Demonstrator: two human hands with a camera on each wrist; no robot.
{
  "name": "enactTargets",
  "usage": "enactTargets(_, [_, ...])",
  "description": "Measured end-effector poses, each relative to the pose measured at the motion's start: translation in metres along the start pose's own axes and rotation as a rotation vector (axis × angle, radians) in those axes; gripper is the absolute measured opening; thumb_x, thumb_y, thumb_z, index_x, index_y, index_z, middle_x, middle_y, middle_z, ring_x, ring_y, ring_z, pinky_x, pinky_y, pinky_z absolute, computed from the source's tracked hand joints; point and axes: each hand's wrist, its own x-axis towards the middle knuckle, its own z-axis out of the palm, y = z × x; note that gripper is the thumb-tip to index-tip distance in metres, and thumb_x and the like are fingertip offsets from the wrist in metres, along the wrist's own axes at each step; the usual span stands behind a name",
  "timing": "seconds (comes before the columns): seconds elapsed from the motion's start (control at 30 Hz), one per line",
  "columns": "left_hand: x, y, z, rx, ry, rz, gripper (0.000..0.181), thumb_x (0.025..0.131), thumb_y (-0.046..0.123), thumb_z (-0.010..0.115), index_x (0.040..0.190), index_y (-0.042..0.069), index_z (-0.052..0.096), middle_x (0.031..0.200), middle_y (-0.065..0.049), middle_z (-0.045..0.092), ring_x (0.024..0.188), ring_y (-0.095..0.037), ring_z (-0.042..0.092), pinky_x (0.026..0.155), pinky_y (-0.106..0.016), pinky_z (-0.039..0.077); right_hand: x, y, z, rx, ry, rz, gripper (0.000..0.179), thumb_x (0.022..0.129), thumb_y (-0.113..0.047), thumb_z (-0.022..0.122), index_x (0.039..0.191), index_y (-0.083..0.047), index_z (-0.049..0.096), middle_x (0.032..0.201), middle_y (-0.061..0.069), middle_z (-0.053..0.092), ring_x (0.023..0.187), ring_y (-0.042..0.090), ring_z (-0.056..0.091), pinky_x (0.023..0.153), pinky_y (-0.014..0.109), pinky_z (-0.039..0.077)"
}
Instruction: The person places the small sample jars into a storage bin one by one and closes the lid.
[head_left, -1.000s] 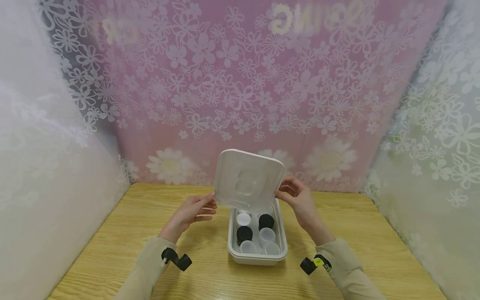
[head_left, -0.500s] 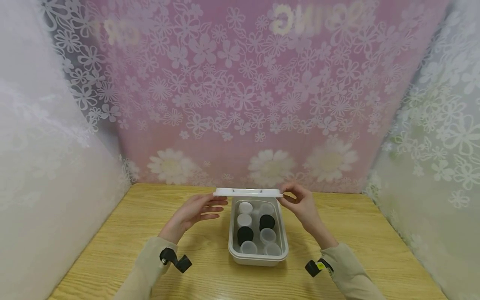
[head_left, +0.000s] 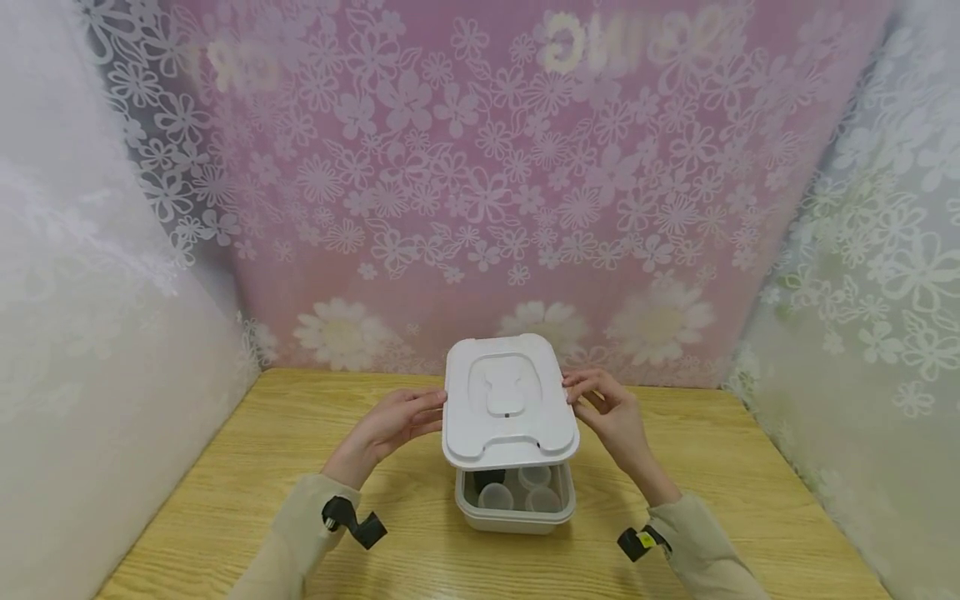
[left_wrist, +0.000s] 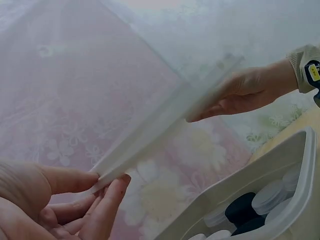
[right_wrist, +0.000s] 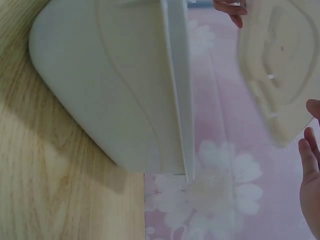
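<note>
A white plastic lid (head_left: 506, 392) is held tilted above an off-white box (head_left: 517, 527), covering its far part in the head view. My left hand (head_left: 390, 429) pinches the lid's left edge between thumb and fingers, as the left wrist view shows closely. The lid's right edge is pinched by my right hand (head_left: 617, 421). Inside the box are small round containers: a clear-topped one (head_left: 496, 497) shows at the near end, and black-topped ones (left_wrist: 241, 209) appear in the left wrist view. The other containers are hidden under the lid in the head view.
The box stands on a wood-grain table (head_left: 300, 467). A pink floral curtain (head_left: 405, 208) hangs behind, with pale sheets at the left (head_left: 97, 292) and right (head_left: 885, 333). A black camera mount (head_left: 354, 521) is strapped on each wrist.
Both hands have tipped the lid from nearly upright, underside showing, through edge-on to its top showing, and brought it over the far part of the box. The box has stayed in place.
</note>
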Motion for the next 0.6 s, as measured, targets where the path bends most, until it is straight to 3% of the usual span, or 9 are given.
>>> enactTargets(0.17, [0.001, 0.000, 0.000, -0.017, 0.025, 0.023, 0.048, 0.107, 0.012, 0.052, 0.147, -0.012, 0.043, 0.148, -0.027, 0.048, 0.127, -0.027, 0.061, 0.097, -0.029, 0.055, -0.002, -0.001, 0.002, -0.001, 0.014, 0.066, 0.015, 0.089, 0.013, 0.069, 0.099, 0.003, 0.067, 0.121, 0.022, 0.059, 0.114, 0.014, 0.064, 0.099, 0.029, 0.054])
enactTargets(0.3, [0.000, 0.001, -0.001, -0.001, 0.041, 0.051, 0.047, 0.107, 0.013, 0.052, 0.146, -0.012, 0.044, 0.142, -0.025, 0.054, 0.120, -0.022, 0.064, 0.096, -0.028, 0.056, -0.004, -0.007, 0.003, 0.037, 0.021, 0.269, 0.035, 0.093, 0.001, 0.070, 0.126, 0.007, 0.060, 0.129, 0.013, 0.058, 0.108, 0.010, 0.068, 0.092, 0.028, 0.058])
enactTargets(0.43, [-0.001, 0.001, -0.002, 0.007, 0.048, 0.066, 0.046, 0.107, 0.013, 0.053, 0.145, -0.011, 0.046, 0.134, -0.018, 0.061, 0.114, -0.017, 0.066, 0.094, -0.028, 0.057, -0.005, -0.015, 0.001, 0.159, -0.001, 0.495, 0.052, 0.100, -0.006, 0.064, 0.146, 0.009, 0.045, 0.134, 0.003, 0.057, 0.110, 0.008, 0.068, 0.096, 0.026, 0.055])
enactTargets(0.6, [-0.001, -0.002, -0.001, 0.024, 0.046, 0.073, 0.045, 0.105, 0.014, 0.057, 0.142, -0.010, 0.050, 0.133, -0.016, 0.063, 0.114, -0.017, 0.066, 0.094, -0.029, 0.057, -0.005, -0.020, -0.004, 0.275, -0.078, 0.677, 0.056, 0.105, -0.007, 0.056, 0.154, 0.007, 0.034, 0.146, 0.014, 0.053, 0.115, 0.007, 0.065, 0.100, 0.029, 0.054])
